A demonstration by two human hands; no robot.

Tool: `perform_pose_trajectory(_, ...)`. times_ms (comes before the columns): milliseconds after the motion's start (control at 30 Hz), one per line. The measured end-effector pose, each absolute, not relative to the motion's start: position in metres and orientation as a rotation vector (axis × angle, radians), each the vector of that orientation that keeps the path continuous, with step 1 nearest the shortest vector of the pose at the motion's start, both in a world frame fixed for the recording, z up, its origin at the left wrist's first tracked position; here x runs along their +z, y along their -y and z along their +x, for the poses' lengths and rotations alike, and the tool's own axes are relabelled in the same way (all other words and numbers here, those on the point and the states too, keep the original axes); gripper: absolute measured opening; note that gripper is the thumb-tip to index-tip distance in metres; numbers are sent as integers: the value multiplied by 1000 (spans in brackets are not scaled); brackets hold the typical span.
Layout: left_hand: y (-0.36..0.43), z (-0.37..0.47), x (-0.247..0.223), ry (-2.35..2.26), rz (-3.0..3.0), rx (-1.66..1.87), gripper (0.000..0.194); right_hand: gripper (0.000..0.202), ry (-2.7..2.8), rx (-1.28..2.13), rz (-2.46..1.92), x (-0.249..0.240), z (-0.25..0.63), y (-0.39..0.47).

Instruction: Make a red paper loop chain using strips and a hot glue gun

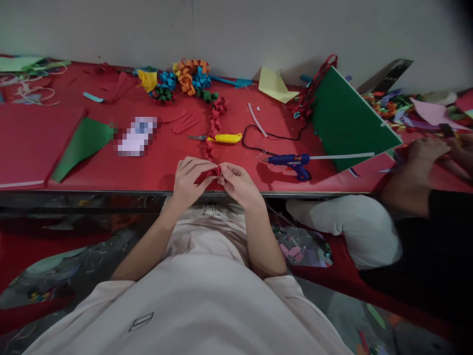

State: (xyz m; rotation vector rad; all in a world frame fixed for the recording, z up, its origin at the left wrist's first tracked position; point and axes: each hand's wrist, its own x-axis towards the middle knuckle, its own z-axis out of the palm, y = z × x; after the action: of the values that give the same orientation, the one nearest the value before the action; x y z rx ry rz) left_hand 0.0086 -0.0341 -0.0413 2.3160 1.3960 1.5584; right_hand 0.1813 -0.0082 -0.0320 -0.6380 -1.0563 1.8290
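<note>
My left hand (pixel 190 181) and my right hand (pixel 238 183) meet at the front edge of the red table, both closed on the near end of a red paper chain (pixel 215 118). From my fingers the folded chain runs away from me, across yellow-handled scissors or a cutter (pixel 225 138), and joins a green part (pixel 205 95). Orange and blue chain coils (pixel 187 79) lie farther back. To the right of my right hand rests a blue glue gun (pixel 290 160) with a long white glue stick in it.
The red table (pixel 162 175) also bears a blurred phone-like object (pixel 137 136), green paper (pixel 83 145), a black cord (pixel 254 147), yellow paper (pixel 275 86) and a green board (pixel 347 123) standing tilted. At the right, another person's hands (pixel 430 148) are over the table.
</note>
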Motion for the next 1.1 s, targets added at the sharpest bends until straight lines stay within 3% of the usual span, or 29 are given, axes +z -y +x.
perform_pose_trajectory(400,38,10,-39,-1366,2408,1455,22,27,1212,1660,-595,-36,182,15)
perform_pose_trajectory(600,40,9,-40,-1440,2280,1423,29,33,1144,1799,-645,-39,181,11)
perform_pose_trajectory(833,38,11,-38,-1448,2331,1398,33,27,1148,1592,-652,-40,175,17)
perform_pose_trajectory(1100,37,11,-39,-1468,2288,1442,42,39,1177,1544,-750,-42,174,16)
